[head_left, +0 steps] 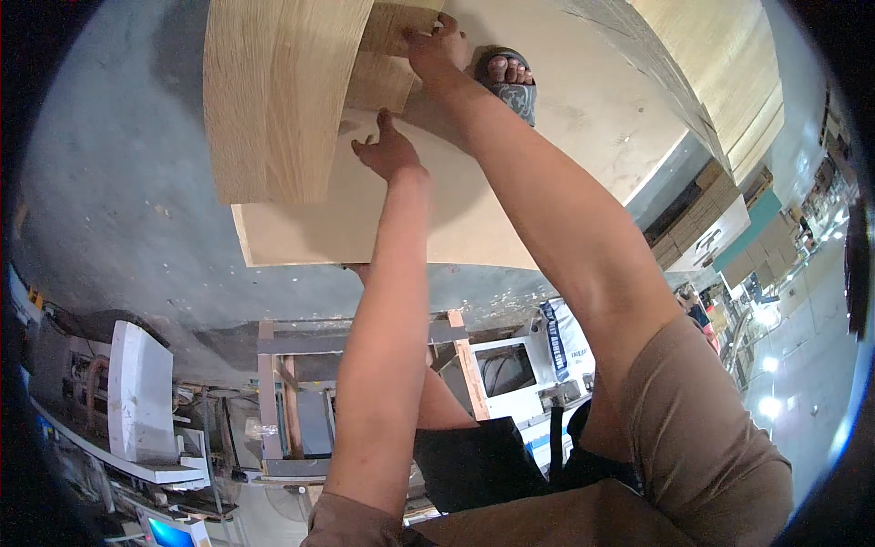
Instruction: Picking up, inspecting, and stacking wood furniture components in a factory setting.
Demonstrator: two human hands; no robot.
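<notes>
My left hand (390, 153) has its thumb and a raised finger spread apart. That fingertip meets the near edge of a small wood-grain piece (378, 82). Farther up, my right hand (436, 47) rests at the right side of another wood-grain piece (394, 29), fingers apart, one of them lying on its surface. The two pieces lie end to end, against the right edge of a larger wood-grain panel (273, 100). A wide pale board (319, 232) is underneath them all.
A sandaled foot (509, 82) stands on the board beside my right hand. Large sheets (706, 64) lean at the upper right. Behind me are a wooden frame (365, 337), a white-and-blue bag (567, 339) and a white box-like unit (141, 397). Grey floor (137, 210) lies to the left.
</notes>
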